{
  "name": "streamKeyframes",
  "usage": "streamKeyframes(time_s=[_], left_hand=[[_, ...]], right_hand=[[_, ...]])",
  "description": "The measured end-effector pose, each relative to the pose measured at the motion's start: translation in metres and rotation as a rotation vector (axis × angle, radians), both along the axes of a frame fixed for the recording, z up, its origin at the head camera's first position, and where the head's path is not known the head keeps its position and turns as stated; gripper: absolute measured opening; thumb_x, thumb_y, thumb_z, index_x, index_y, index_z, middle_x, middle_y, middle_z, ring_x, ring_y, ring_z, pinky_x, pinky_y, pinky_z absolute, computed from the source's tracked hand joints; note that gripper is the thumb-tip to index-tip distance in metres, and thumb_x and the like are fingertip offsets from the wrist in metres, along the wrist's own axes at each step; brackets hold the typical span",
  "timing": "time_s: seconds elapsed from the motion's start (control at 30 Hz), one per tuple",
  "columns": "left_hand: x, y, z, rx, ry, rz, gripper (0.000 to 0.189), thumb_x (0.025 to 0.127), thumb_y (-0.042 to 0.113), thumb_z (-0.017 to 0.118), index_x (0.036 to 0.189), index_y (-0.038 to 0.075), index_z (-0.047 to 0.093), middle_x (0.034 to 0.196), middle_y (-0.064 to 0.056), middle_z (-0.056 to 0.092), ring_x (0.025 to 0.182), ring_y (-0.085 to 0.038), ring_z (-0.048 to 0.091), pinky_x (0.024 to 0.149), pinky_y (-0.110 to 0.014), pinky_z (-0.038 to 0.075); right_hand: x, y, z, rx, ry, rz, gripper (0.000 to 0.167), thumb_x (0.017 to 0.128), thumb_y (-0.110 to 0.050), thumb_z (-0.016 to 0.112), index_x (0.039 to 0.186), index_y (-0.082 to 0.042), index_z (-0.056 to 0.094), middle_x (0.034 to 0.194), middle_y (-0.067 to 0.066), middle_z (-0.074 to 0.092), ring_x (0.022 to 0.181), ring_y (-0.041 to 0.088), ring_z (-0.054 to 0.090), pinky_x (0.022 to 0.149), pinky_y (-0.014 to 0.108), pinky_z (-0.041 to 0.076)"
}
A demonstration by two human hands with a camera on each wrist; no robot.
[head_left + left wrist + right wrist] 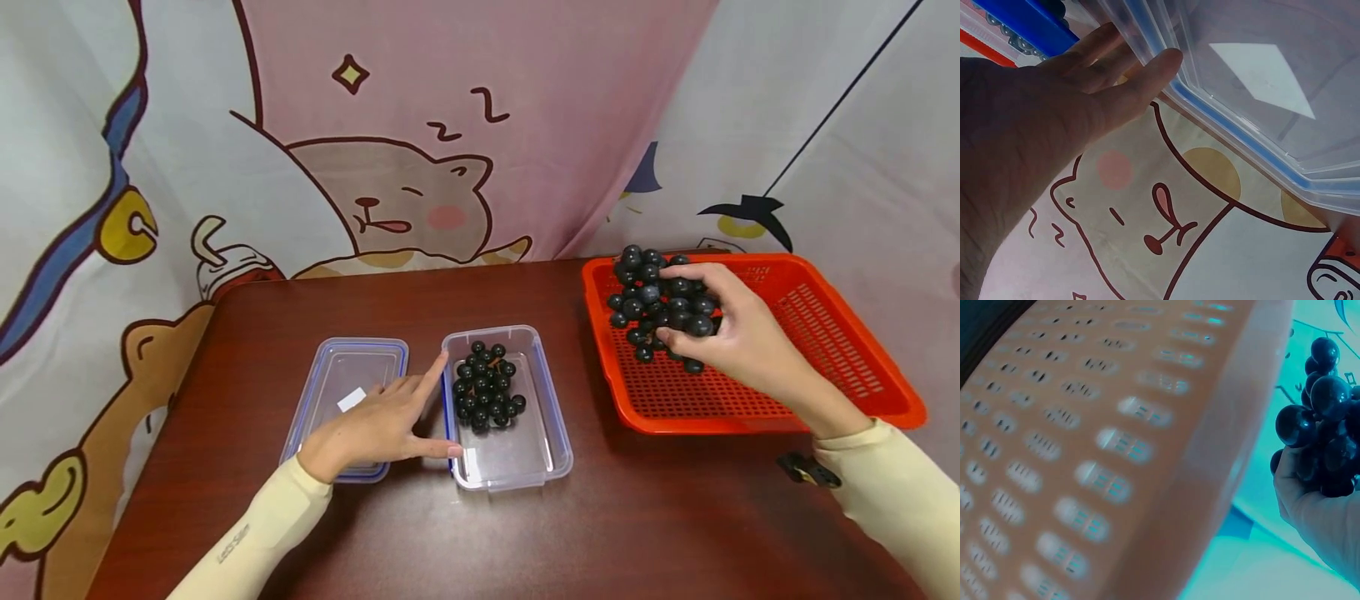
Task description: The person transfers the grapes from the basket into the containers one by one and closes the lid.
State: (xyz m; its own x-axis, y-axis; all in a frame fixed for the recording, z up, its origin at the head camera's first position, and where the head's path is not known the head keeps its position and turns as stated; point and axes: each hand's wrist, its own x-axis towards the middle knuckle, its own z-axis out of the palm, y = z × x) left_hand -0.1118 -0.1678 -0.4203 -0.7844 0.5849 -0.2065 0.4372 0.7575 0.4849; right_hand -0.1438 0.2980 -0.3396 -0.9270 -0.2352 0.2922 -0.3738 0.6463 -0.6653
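In the head view my left hand (378,425) reaches over a clear lid (363,358). Its thumb and index finger are spread, with their tips at the left rim of a clear plastic container (517,458). Inside that container lies a bunch of dark grapes (482,390). My right hand (738,329) grips a second, larger bunch of dark grapes (647,304) above the left part of a red plastic basket (720,423). The right wrist view shows the held grapes (1332,419) from another side, with fingers wrapped against them.
The lid has a blue seal and a white label (351,399). Everything stands on a dark reddish-brown table (450,542). Behind it hangs a cloth (570,125) printed with cartoon animals. A small dark object (808,469) shows beside the right sleeve.
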Motion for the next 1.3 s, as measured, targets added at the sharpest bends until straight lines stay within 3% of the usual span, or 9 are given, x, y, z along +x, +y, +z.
streamKeyframes(time_s=[0.37, 0.8, 1.1, 1.3], left_hand=[[0.001, 0.001, 0.001, 0.008, -0.017, 0.006, 0.128, 0.092, 0.081, 0.069, 0.177, 0.018, -0.003, 0.17, -0.025, 0.037, 0.154, -0.047, 0.038, 0.116, -0.081, 0.024], [0.001, 0.001, 0.001, -0.002, -0.021, 0.011, 0.127, 0.092, 0.081, 0.067, 0.177, 0.02, -0.004, 0.17, -0.025, 0.037, 0.155, -0.047, 0.037, 0.117, -0.083, 0.02], [0.001, 0.001, 0.002, 0.003, -0.024, 0.005, 0.127, 0.092, 0.08, 0.068, 0.177, 0.02, -0.006, 0.169, -0.024, 0.039, 0.155, -0.045, 0.037, 0.12, -0.078, 0.022], [0.001, 0.0, 0.001, -0.008, -0.042, 0.017, 0.127, 0.092, 0.082, 0.067, 0.176, 0.024, -0.009, 0.17, -0.025, 0.037, 0.155, -0.047, 0.036, 0.12, -0.079, 0.021]], right_hand=[[-0.001, -0.036, 0.001, -0.045, 0.065, 0.217, 0.077, 0.08, 0.008, 0.089, 0.148, -0.02, 0.065, 0.138, -0.004, 0.062, 0.118, 0.015, 0.06, 0.094, 0.015, 0.051], [0.003, -0.087, -0.012, -0.056, 0.002, 0.399, 0.075, 0.081, -0.001, 0.091, 0.146, -0.029, 0.065, 0.14, -0.008, 0.061, 0.123, 0.017, 0.058, 0.098, 0.031, 0.056], [0.011, -0.114, -0.032, -0.077, -0.037, 0.483, 0.074, 0.08, -0.01, 0.094, 0.144, -0.034, 0.065, 0.14, -0.011, 0.061, 0.129, 0.016, 0.058, 0.106, 0.046, 0.051], [0.016, -0.133, -0.049, -0.095, -0.051, 0.514, 0.073, 0.08, -0.012, 0.095, 0.143, -0.032, 0.066, 0.139, -0.01, 0.062, 0.126, 0.018, 0.059, 0.106, 0.046, 0.052]])
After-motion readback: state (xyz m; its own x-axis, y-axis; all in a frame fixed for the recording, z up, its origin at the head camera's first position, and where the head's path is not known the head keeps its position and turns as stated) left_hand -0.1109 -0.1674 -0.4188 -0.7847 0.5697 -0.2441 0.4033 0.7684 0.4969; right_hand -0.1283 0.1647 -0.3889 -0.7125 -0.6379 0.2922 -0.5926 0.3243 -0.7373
